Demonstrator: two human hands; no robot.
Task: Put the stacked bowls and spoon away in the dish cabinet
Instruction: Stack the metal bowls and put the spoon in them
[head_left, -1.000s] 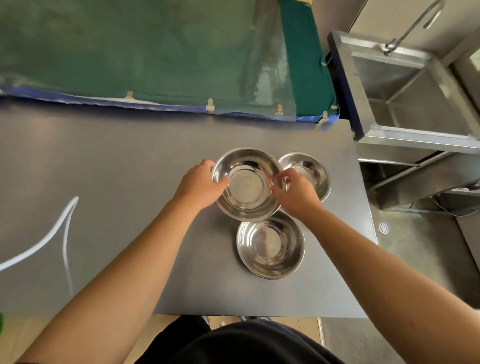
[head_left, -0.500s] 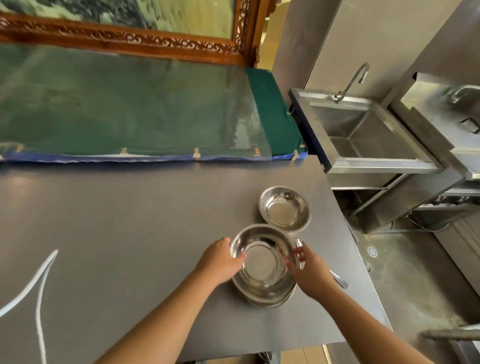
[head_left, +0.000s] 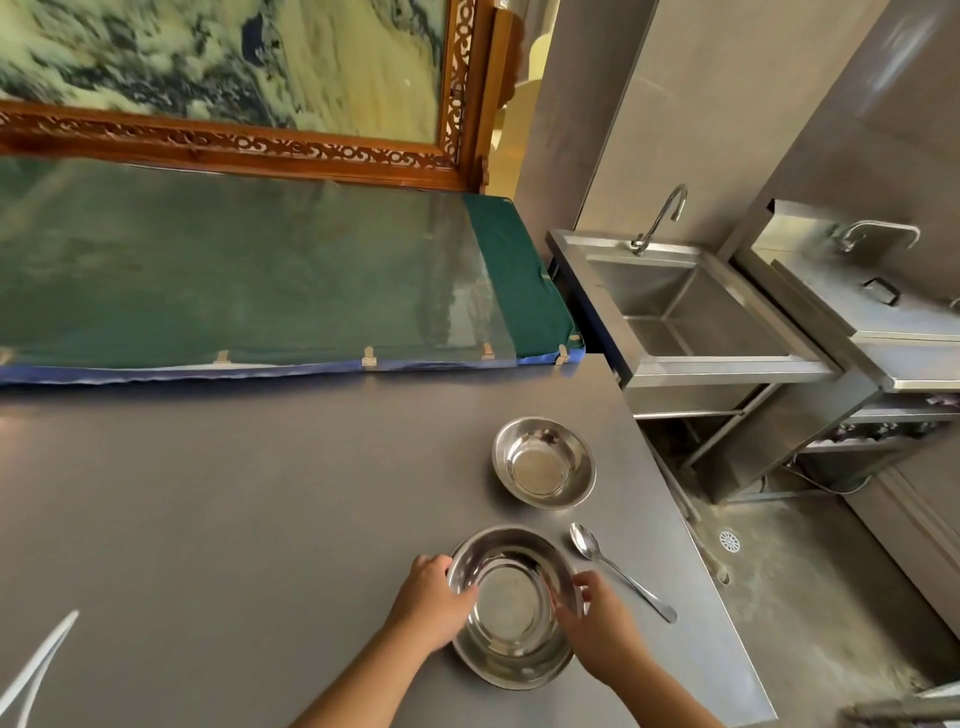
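Gripping stacked bowls (head_left: 511, 608), left hand (head_left: 431, 603) and right hand (head_left: 597, 623); spoon (head_left: 618, 569) beside, small bowl (head_left: 543, 462) beyond.

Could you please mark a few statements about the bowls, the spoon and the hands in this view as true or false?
1. Both hands grip the near bowl stack by its rim. True: left hand on one side, right hand on the other.
2. The spoon lies inside the far bowl. False: it lies on the grey table, right of the stack.
3. The small bowl stands alone, apart from the stack. True.
4. The small bowl is upside down. False: it stands upright, opening up.
5. The spoon's bowl end points toward the sink side, handle toward the person. True.
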